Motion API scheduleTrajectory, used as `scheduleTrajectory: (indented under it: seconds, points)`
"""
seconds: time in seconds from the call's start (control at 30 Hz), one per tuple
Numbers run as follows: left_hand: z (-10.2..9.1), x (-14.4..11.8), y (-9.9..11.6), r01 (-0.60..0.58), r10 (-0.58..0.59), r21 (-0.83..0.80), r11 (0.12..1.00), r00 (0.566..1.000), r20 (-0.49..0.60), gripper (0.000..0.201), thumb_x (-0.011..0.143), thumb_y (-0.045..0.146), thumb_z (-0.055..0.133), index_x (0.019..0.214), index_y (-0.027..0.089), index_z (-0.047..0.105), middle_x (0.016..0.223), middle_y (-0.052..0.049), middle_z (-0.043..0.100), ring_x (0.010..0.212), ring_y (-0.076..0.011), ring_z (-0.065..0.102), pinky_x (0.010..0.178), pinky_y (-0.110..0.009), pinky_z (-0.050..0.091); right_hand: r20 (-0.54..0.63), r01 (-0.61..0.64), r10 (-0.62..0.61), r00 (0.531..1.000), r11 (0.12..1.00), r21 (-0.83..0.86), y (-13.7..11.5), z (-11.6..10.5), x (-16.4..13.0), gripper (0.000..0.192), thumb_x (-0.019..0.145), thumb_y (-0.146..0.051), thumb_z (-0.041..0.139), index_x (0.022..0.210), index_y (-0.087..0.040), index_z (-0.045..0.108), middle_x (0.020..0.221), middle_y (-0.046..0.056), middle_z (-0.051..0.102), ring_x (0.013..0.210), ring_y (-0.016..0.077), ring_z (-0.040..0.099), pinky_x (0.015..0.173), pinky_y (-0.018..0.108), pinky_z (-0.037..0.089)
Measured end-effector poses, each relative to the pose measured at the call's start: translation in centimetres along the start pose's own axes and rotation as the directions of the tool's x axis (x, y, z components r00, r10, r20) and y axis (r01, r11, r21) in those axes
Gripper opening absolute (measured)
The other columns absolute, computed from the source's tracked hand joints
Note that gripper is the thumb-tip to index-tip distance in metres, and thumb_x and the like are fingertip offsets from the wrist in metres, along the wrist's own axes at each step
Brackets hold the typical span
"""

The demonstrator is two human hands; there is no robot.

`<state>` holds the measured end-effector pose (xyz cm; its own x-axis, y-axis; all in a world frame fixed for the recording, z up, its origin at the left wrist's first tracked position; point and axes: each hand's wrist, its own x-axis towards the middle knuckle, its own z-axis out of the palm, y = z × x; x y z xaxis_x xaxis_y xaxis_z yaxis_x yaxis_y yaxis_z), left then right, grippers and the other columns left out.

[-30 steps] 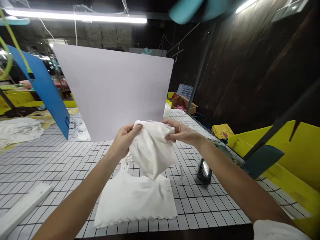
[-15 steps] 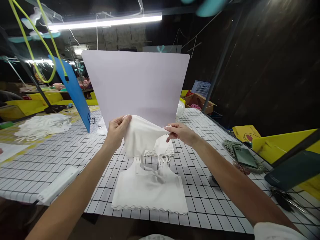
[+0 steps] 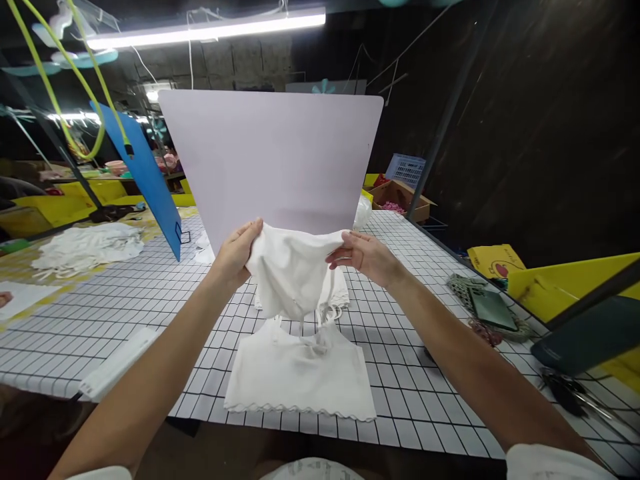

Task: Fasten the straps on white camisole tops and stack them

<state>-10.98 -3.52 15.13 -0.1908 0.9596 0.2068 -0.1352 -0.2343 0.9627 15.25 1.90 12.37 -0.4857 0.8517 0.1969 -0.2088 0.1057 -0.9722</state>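
Between my hands a white strappy top point(image 3: 291, 267) hangs in the air, its upper edge pulled fairly straight. My left hand point(image 3: 237, 252) pinches one end of that edge, with the thumb on top. At the other end, my right hand point(image 3: 364, 257) grips the cloth between thumb and fingers. Below it, white tops with a wavy hem point(image 3: 300, 383) lie flat on the table close to me, straps pointing away. Partly hidden behind the held garment is another white pile point(image 3: 340, 288).
The table has a white cloth with a black grid point(image 3: 400, 400). A pale upright board point(image 3: 270, 160) stands behind my hands, a blue board point(image 3: 143, 177) to its left. Crumpled white garments point(image 3: 90, 248) lie far left. A phone point(image 3: 493, 309) and scissors point(image 3: 575, 397) are at right.
My right hand has moved slightly up and right, and the top's edge is now stretched more level between both hands. The cloth below has swung and folded inward.
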Motion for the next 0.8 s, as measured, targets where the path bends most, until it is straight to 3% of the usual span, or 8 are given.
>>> scheduleTrajectory:
  seconds: [0.1, 0.23, 0.37, 0.43, 0.5, 0.57, 0.63, 0.8]
  points:
    - [1.3, -0.2, 0.1, 0.101, -0.103, -0.122, 0.987, 0.995, -0.012, 0.042, 0.067, 0.049, 0.084, 0.076, 0.018, 0.057, 0.064, 0.004, 0.053, 0.052, -0.0098, 0.051, 0.046, -0.021, 0.043, 0.161, -0.099, 0.106, 0.981, 0.994, -0.051, 1.1, 1.0, 0.0, 0.052, 0.084, -0.064, 0.067, 0.095, -0.013, 0.07, 0.102, 0.016, 0.075, 0.092, 0.0254, 0.073, 0.078, 0.038, 0.058]
    - [2.4, 0.0, -0.3, 0.104, -0.094, -0.14, 0.985, 0.993, 0.074, 0.042, 0.068, 0.048, 0.085, 0.076, 0.018, 0.056, 0.062, 0.005, 0.052, 0.051, -0.0084, 0.05, 0.046, -0.02, 0.043, 0.362, -0.116, 0.139, 0.922, 0.99, -0.085, 3.6, 3.6, -0.4, 0.06, 0.074, -0.066, 0.075, 0.105, -0.016, 0.071, 0.112, 0.013, 0.072, 0.103, 0.0227, 0.068, 0.083, 0.033, 0.055]
    - [2.0, 0.0, -0.6, 0.07, -0.069, 0.003, 0.998, 0.97, 0.231, 0.046, 0.065, 0.052, 0.087, 0.079, 0.019, 0.057, 0.062, 0.004, 0.058, 0.049, -0.0094, 0.054, 0.043, -0.018, 0.041, 0.149, -0.065, 0.113, 0.982, 0.954, -0.294, 3.0, 4.8, -0.3, 0.052, 0.072, -0.066, 0.076, 0.074, -0.015, 0.068, 0.073, 0.005, 0.067, 0.065, 0.0133, 0.059, 0.061, 0.029, 0.049]
    - [1.8, -0.2, -0.3, 0.082, -0.108, 0.098, 0.992, 0.948, 0.298, 0.047, 0.064, 0.052, 0.087, 0.08, 0.019, 0.059, 0.063, 0.002, 0.063, 0.049, -0.011, 0.057, 0.042, -0.019, 0.041, 0.037, 0.018, -0.003, 0.999, 0.915, -0.403, 1.4, 4.7, 0.1, 0.049, 0.073, -0.064, 0.076, 0.069, -0.016, 0.065, 0.066, 0.002, 0.062, 0.062, 0.012, 0.056, 0.06, 0.027, 0.047]
    - [1.8, -0.5, 0.3, 0.066, -0.128, 0.174, 0.983, 0.92, 0.37, 0.044, 0.066, 0.052, 0.086, 0.081, 0.017, 0.062, 0.065, 0.0, 0.065, 0.05, -0.012, 0.059, 0.043, -0.019, 0.042, 0.116, 0.129, -0.091, 0.989, 0.918, -0.376, -0.1, 4.7, 0.8, 0.042, 0.071, -0.056, 0.081, 0.083, -0.018, 0.069, 0.079, 0.002, 0.066, 0.078, 0.0145, 0.061, 0.07, 0.027, 0.05]
    - [1.8, -0.6, 0.8, 0.022, -0.117, 0.222, 0.975, 0.897, 0.426, 0.042, 0.067, 0.048, 0.087, 0.082, 0.016, 0.065, 0.064, 0.0, 0.065, 0.051, -0.012, 0.06, 0.045, -0.02, 0.043, 0.311, 0.14, -0.054, 0.949, 0.956, -0.259, -0.9, 4.9, 1.4, 0.045, 0.067, -0.048, 0.086, 0.097, -0.019, 0.07, 0.09, 0.002, 0.068, 0.09, 0.0163, 0.063, 0.077, 0.028, 0.052]
    - [1.2, -0.7, 1.2, 0.005, -0.152, 0.29, 0.957, 0.861, 0.486, 0.04, 0.064, 0.04, 0.09, 0.087, 0.017, 0.066, 0.062, 0.002, 0.064, 0.052, -0.0118, 0.06, 0.047, -0.019, 0.044, 0.396, 0.085, -0.003, 0.918, 0.978, -0.191, -1.1, 5.0, 1.9, 0.041, 0.067, -0.044, 0.087, 0.093, -0.017, 0.07, 0.083, 0.001, 0.067, 0.081, 0.0143, 0.062, 0.071, 0.026, 0.051]
    - [-2.8, -0.8, -0.1, 0.079, -0.39, 0.461, 0.884, 0.667, 0.634, 0.034, 0.065, 0.033, 0.089, 0.089, 0.017, 0.072, 0.081, -0.003, 0.072, 0.071, -0.0172, 0.068, 0.061, -0.023, 0.052, 0.111, 0.014, -0.008, 0.994, 0.998, -0.055, -1.8, 2.9, 1.6, 0.033, 0.07, -0.04, 0.086, 0.071, -0.016, 0.064, 0.067, -0.003, 0.058, 0.059, 0.0077, 0.05, 0.054, 0.021, 0.04]
